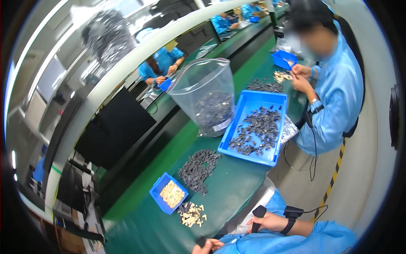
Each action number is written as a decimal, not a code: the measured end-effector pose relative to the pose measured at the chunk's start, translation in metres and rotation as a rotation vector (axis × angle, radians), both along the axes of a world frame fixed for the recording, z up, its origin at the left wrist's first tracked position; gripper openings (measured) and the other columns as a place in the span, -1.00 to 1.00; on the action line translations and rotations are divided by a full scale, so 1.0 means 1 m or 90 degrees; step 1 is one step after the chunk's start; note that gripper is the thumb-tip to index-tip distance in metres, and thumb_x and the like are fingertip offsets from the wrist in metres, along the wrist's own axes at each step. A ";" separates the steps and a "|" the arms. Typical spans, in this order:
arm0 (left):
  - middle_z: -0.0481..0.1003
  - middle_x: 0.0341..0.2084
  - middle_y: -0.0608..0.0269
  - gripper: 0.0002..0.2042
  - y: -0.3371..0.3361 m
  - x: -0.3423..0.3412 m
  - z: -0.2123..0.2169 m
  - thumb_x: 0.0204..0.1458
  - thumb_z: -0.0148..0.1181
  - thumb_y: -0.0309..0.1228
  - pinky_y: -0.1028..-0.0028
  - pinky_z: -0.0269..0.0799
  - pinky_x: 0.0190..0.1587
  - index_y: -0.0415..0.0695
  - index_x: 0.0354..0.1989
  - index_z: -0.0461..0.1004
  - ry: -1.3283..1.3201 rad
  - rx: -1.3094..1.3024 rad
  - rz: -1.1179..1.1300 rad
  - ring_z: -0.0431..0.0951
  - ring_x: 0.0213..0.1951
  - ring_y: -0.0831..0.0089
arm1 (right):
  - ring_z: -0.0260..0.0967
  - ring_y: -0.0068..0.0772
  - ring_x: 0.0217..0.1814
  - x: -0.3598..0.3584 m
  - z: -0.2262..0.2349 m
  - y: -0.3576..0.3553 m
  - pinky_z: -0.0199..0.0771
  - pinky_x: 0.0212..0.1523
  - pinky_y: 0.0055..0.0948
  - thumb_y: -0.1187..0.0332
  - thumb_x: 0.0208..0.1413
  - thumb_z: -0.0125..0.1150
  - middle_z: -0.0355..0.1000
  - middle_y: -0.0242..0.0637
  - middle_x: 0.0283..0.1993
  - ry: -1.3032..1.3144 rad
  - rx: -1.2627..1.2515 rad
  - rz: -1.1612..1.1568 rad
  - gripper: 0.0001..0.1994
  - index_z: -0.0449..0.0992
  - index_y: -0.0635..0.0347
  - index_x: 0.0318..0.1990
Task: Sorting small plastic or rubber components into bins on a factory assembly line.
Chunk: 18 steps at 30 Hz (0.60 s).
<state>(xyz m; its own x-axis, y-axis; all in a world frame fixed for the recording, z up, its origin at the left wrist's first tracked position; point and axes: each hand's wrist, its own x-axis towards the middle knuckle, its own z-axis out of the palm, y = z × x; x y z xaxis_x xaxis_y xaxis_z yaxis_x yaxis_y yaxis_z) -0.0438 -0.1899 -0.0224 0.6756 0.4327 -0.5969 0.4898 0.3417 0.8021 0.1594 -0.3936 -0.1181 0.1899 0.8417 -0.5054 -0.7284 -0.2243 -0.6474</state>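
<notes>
- Left hand (209, 246) and right hand (270, 222) show black fingertips (259, 211) (covers or held pieces); I cannot tell their grip.
- Near left, pale pieces (192, 215) lie beside a small blue box (160, 202); best handled singly.
- Farther, a clear bag (207, 99) and large blue tray (264, 100) crowd the table (237, 180); the corded wrist strap (289, 226) might snag.

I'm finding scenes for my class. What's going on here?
At the near edge of a green table, the person's right hand and left hand each have something black at the fingers; held or worn, I can't tell. Ahead sit a small blue bin of pale pieces, more beside it, a dark pile, and a larger blue tray next to a clear bag. Beyond, a co-worker has both hands together.
</notes>
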 end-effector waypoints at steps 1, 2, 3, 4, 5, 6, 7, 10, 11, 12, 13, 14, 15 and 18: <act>0.49 -0.37 0.08 -0.71 -0.001 0.000 0.005 0.29 0.02 -0.26 0.33 0.46 -0.18 -0.31 -0.17 0.42 -0.072 -0.135 0.165 0.49 -0.33 0.30 | 0.51 -0.06 0.03 0.001 -0.006 -0.002 0.47 0.11 -0.16 0.19 0.40 -0.11 0.53 0.05 -0.08 0.083 0.050 -0.052 -0.62 0.42 0.39 0.02; 0.47 -0.42 0.08 -0.74 0.003 -0.008 0.007 0.29 0.03 -0.28 0.31 0.47 -0.19 -0.29 -0.17 0.39 -0.171 -0.148 0.209 0.48 -0.35 0.29 | 0.51 -0.06 0.03 0.003 -0.004 -0.005 0.47 0.11 -0.16 0.19 0.40 -0.11 0.53 0.05 -0.08 0.074 0.037 -0.035 -0.62 0.42 0.39 0.02; 0.48 -0.40 0.08 -0.74 0.013 -0.014 0.015 0.27 0.06 -0.27 0.30 0.46 -0.25 -0.29 -0.20 0.38 -0.194 -0.141 0.224 0.49 -0.35 0.28 | 0.50 -0.01 0.02 0.006 -0.002 -0.007 0.45 0.11 -0.08 0.18 0.39 -0.10 0.52 0.07 -0.09 0.130 0.065 -0.105 -0.62 0.43 0.39 0.00; 0.45 -0.41 0.12 -0.76 0.014 -0.019 0.023 0.27 0.07 -0.28 0.33 0.42 -0.31 -0.27 -0.23 0.37 -0.225 -0.040 0.250 0.44 -0.39 0.32 | 0.50 0.03 0.02 0.008 -0.002 -0.009 0.43 0.12 -0.01 0.18 0.38 -0.09 0.52 0.09 -0.09 0.186 0.094 -0.176 -0.62 0.43 0.40 -0.02; 0.38 -0.49 0.23 -0.78 0.021 -0.027 0.026 0.28 0.05 -0.28 0.42 0.31 -0.41 -0.21 -0.25 0.37 -0.268 -0.078 0.309 0.33 -0.47 0.43 | 0.49 0.05 -0.01 0.011 -0.006 -0.012 0.41 0.12 0.04 0.18 0.37 -0.07 0.52 0.07 -0.12 0.196 0.085 -0.234 -0.63 0.45 0.38 -0.04; 0.27 -0.56 0.34 -0.80 0.029 -0.032 0.034 0.30 0.01 -0.27 0.49 0.20 -0.45 -0.15 -0.27 0.36 -0.360 -0.112 0.345 0.20 -0.53 0.51 | 0.49 0.01 0.00 0.015 -0.006 -0.016 0.43 0.12 -0.04 0.16 0.35 -0.04 0.51 0.06 -0.13 0.208 0.084 -0.271 -0.62 0.44 0.37 -0.02; 0.21 -0.59 0.40 -0.81 0.038 -0.041 0.037 0.30 -0.01 -0.27 0.53 0.13 -0.46 -0.11 -0.28 0.36 -0.417 -0.153 0.407 0.15 -0.55 0.56 | 0.50 0.01 -0.04 0.021 -0.012 -0.020 0.45 0.09 -0.05 0.15 0.35 -0.03 0.52 0.04 -0.17 0.229 0.100 -0.319 -0.64 0.45 0.35 -0.07; 0.19 -0.61 0.43 -0.84 0.063 -0.081 0.024 0.31 -0.03 -0.31 0.53 0.13 -0.46 -0.09 -0.28 0.36 -0.437 -0.188 0.540 0.14 -0.57 0.57 | 0.51 0.01 -0.12 0.035 -0.017 -0.023 0.50 0.00 -0.05 0.14 0.34 -0.01 0.53 0.00 -0.25 0.290 0.138 -0.415 -0.65 0.45 0.32 -0.12; 0.19 -0.61 0.43 -0.84 0.067 -0.090 0.018 0.31 -0.04 -0.31 0.53 0.12 -0.46 -0.10 -0.28 0.36 -0.444 -0.195 0.572 0.13 -0.57 0.56 | 0.52 0.02 -0.12 0.039 -0.015 -0.024 0.52 -0.03 -0.07 0.15 0.34 -0.03 0.53 0.02 -0.24 0.289 0.135 -0.423 -0.65 0.43 0.32 -0.10; 0.18 -0.62 0.43 -0.84 0.069 -0.100 0.013 0.31 -0.04 -0.32 0.53 0.12 -0.46 -0.10 -0.29 0.36 -0.451 -0.204 0.604 0.13 -0.58 0.56 | 0.52 0.02 -0.12 0.039 -0.010 -0.020 0.52 -0.03 -0.07 0.15 0.34 -0.03 0.53 0.02 -0.24 0.288 0.131 -0.417 -0.65 0.43 0.32 -0.10; 0.17 -0.64 0.44 -0.84 0.070 -0.113 0.009 0.31 -0.06 -0.33 0.52 0.11 -0.48 -0.11 -0.29 0.35 -0.447 -0.169 0.628 0.11 -0.59 0.56 | 0.52 0.02 -0.13 0.039 -0.004 -0.016 0.52 -0.05 -0.08 0.14 0.34 -0.02 0.53 0.03 -0.25 0.230 0.099 -0.420 -0.65 0.43 0.32 -0.09; 0.14 -0.66 0.45 -0.85 0.066 -0.122 0.015 0.31 -0.07 -0.36 0.52 0.09 -0.50 -0.12 -0.29 0.35 -0.437 -0.130 0.646 0.09 -0.60 0.57 | 0.52 0.03 -0.14 0.041 0.001 -0.014 0.53 -0.06 -0.10 0.14 0.34 -0.02 0.53 0.03 -0.25 0.170 0.064 -0.419 -0.65 0.42 0.32 -0.08; 0.12 -0.67 0.46 -0.86 0.062 -0.129 0.019 0.31 -0.07 -0.36 0.53 0.08 -0.52 -0.12 -0.29 0.35 -0.441 -0.080 0.659 0.07 -0.61 0.58 | 0.52 0.02 -0.17 0.045 0.002 -0.013 0.53 -0.09 -0.11 0.13 0.35 -0.04 0.53 0.03 -0.26 0.136 0.045 -0.433 -0.65 0.42 0.31 -0.10; 0.10 -0.69 0.47 -0.87 0.061 -0.151 0.025 0.30 -0.06 -0.38 0.56 0.04 -0.56 -0.13 -0.28 0.35 -0.458 0.010 0.689 0.05 -0.63 0.61 | 0.52 0.01 -0.20 0.061 0.005 -0.012 0.54 -0.12 -0.11 0.13 0.36 -0.07 0.53 0.03 -0.26 0.096 0.048 -0.521 -0.65 0.41 0.30 -0.10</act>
